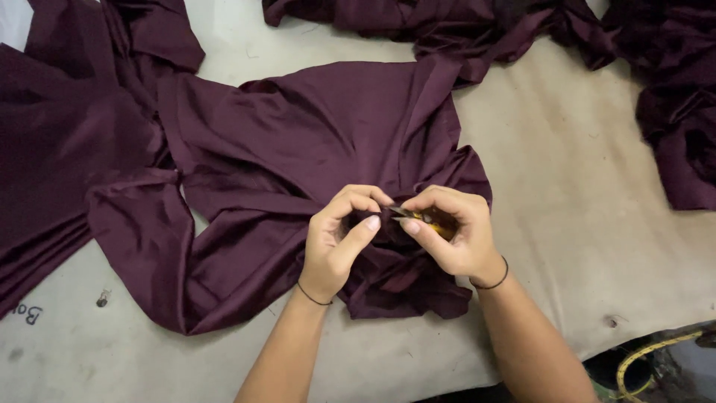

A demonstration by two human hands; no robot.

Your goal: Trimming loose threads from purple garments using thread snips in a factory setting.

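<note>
The garment (298, 149) is plain deep maroon, no pattern at all. Same maroon on the fabric piles (45, 149) around it. The snips (432, 222) show yellow-orange, the table (582, 194) dull beige-grey, the wrist bands (494, 284) black.

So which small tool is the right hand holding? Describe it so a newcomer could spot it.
Start at the dark purple garment spread on the grey table. At its lower edge the two hands meet; the right hand pinches a small yellow-handled snipper, the only bright thing among purple cloth.
</note>
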